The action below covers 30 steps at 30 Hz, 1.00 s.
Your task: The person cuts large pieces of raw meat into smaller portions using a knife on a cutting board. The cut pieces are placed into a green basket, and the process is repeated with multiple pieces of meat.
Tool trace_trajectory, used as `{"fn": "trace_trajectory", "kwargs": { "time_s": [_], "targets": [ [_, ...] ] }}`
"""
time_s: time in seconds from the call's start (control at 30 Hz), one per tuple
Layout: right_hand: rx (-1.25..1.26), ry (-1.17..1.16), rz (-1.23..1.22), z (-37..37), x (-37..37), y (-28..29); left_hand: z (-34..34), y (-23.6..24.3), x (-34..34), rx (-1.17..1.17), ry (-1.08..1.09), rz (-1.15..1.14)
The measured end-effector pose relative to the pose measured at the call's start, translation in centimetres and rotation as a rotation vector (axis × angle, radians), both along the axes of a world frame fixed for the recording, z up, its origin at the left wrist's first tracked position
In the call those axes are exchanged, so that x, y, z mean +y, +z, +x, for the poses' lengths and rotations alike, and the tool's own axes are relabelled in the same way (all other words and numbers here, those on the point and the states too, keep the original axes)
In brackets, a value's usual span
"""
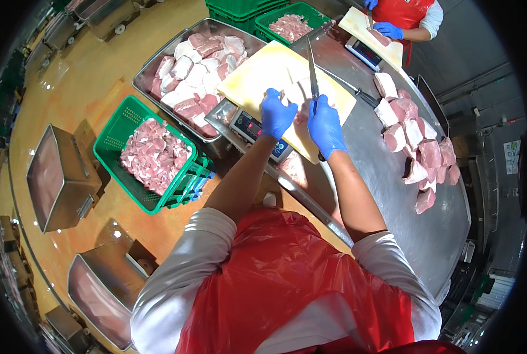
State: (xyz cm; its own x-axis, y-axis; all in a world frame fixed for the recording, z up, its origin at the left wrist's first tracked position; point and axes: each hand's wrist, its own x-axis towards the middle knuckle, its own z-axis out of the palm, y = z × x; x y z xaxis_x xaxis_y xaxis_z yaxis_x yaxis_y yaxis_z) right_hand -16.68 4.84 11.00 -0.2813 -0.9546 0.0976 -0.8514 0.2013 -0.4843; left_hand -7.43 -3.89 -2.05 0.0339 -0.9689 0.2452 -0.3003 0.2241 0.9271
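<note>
My right hand (326, 125), in a blue glove, is closed round the handle of a long knife (312, 68), whose blade points up and away from me. Under the blade lies a pale piece of meat (299, 93) on the yellow-white cutting board (253, 72). My left hand (277, 113), also gloved in blue, is curled closed at the left end of that meat; its fingertips are partly hidden. A scale (253, 125) with a lit red display sits partly under the board's near left edge. Right of the board rests a sharpening steel (358, 92) with a black handle.
A steel tub (151, 66) of large meat pieces stands left of the board. A green crate (115, 131) of small trimmings is nearer me. More meat chunks (414, 133) lie on the steel table (393, 194) at right. A co-worker (402, 17) cuts across the table.
</note>
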Motion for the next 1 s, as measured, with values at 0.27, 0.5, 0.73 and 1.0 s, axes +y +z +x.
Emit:
{"fn": "trace_trajectory", "kwargs": {
  "time_s": [0.27,0.5,0.73,1.0],
  "targets": [
    [0.158,0.140,0.147,0.7,-0.9,-2.8,2.1,-1.5,-0.4,-0.005,-0.032,-0.057],
    [0.283,0.205,0.325,-1.2,3.7,-5.9,3.1,1.8,0.6,0.090,-0.003,0.125],
    [0.211,0.033,0.612,-6.9,17.7,-0.8,21.6,-1.1,1.0,-0.198,0.275,-0.026],
    [-0.715,-0.271,-0.027,-9.0,5.5,-5.8,14.3,1.8,-3.0,-0.179,-0.306,-0.423]
  ]
}}
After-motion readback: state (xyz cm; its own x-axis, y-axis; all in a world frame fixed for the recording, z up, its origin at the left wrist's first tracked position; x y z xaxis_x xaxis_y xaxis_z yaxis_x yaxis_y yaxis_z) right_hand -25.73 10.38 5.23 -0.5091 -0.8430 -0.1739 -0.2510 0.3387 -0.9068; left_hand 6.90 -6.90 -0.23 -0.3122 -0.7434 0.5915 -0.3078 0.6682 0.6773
